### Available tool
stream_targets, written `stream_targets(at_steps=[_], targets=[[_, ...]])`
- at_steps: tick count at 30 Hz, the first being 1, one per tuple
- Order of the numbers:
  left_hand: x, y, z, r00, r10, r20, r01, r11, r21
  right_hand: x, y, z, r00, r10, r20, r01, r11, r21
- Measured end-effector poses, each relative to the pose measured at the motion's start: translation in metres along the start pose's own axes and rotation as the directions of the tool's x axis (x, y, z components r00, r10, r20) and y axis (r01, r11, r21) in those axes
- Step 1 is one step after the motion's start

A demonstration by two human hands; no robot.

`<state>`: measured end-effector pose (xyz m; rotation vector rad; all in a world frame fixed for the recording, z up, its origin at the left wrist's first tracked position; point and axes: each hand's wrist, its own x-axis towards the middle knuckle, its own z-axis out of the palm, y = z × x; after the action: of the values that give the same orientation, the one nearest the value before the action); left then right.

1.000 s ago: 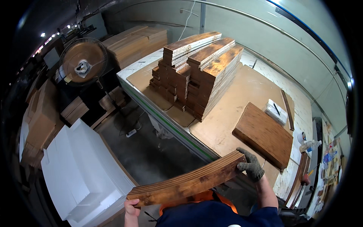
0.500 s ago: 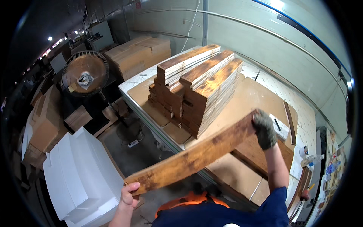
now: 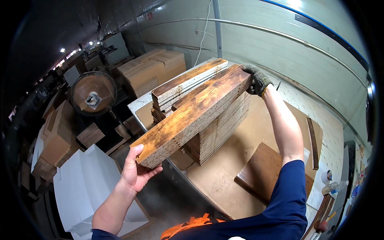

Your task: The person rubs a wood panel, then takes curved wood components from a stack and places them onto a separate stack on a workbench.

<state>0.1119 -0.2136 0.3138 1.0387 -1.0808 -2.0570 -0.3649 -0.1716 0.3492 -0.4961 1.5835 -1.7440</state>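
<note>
A long brown wooden board (image 3: 196,110) with a speckled pale side edge is gripped at both ends. My left hand (image 3: 138,170), bare, holds its near left end, thumb on top and fingers beneath. My right hand (image 3: 258,80), in a dark grey glove, grasps its far right end. The board is above the right part of a stack of similar boards (image 3: 224,130) on the worktable; whether it touches the stack I cannot tell. Another row of stacked boards (image 3: 190,78) with white sides stands to the left.
A wide brown panel (image 3: 262,172) lies on the cardboard-covered table (image 3: 216,182), with a thin dark strip (image 3: 313,144) farther right. At left are a standing fan (image 3: 94,94), cardboard boxes (image 3: 154,70) and white panels (image 3: 82,188). A tape roll (image 3: 327,175) and bottle (image 3: 335,187) are at right.
Both hands have carried the board up and away from me, from over the table's front edge to above the stack. The board has turned, so its speckled side now shows.
</note>
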Motion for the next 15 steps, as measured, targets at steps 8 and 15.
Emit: stream_targets(at_steps=[8,15], targets=[[0.022,-0.006,0.019,0.999,-0.042,-0.022,0.042,0.999,0.011,0.043,0.007,-0.002,0.994,0.021,-0.107,-0.022,1.0,-0.012],[0.023,-0.001,0.036,0.999,-0.017,-0.037,0.019,0.998,0.054,0.038,0.004,0.012,0.995,0.008,-0.103,0.008,0.989,0.146]])
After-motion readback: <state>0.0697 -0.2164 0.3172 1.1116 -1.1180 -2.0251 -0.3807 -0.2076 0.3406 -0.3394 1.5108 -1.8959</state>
